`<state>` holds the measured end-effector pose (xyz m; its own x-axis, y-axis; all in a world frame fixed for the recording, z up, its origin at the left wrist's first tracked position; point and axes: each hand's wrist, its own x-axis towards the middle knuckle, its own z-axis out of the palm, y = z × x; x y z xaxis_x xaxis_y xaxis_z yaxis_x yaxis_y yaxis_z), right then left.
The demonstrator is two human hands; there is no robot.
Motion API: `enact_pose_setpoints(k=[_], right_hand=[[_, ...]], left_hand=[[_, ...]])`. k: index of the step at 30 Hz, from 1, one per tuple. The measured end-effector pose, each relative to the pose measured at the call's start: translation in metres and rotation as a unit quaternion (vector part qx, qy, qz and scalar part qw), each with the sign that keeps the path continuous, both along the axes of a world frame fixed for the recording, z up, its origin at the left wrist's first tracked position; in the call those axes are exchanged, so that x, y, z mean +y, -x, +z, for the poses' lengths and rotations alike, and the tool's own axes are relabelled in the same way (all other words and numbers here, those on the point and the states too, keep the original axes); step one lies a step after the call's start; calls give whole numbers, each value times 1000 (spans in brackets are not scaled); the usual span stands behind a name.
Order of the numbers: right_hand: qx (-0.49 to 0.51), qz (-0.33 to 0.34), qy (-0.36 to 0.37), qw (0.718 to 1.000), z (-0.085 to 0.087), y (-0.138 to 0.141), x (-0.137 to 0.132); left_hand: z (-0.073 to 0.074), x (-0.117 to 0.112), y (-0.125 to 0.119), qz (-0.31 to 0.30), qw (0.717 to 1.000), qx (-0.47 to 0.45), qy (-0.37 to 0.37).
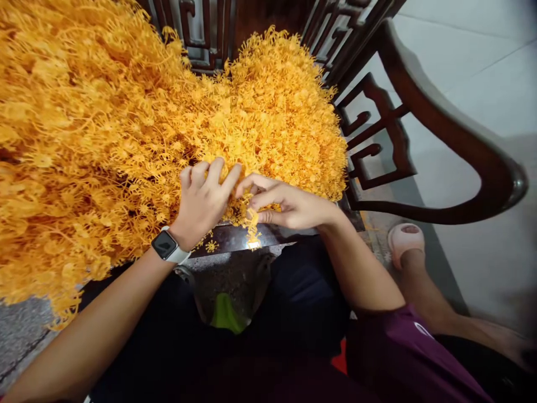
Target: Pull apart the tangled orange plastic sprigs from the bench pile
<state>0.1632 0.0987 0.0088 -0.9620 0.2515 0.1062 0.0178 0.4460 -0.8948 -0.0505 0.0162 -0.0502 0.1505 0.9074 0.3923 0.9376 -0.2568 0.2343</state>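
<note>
The heap of orange sprigs (126,129) looks light, soft and tangly. The left hand (201,204) presses its fingers in; the right hand (291,207) gently pinches one thin sprig (252,221) by its stem.

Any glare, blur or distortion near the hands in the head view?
Head view: left hand and right hand sharp; glare on the dark wooden edge beneath them; wide lens bows the chair arm; lap in deep shadow.

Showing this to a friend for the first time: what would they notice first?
A huge heap of orange-yellow branching strands fills the left and centre, piled against a dark carved wooden chair on the right. At its near edge are the hands: the left hand, with a smartwatch on its wrist, and the right hand.
</note>
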Motion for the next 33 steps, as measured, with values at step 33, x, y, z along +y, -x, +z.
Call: enact_pose_setpoints(k=[33], right_hand=[[479, -384, 134, 778, 62, -34, 44]], left_hand=[[105, 33, 55, 273, 962, -9, 18]])
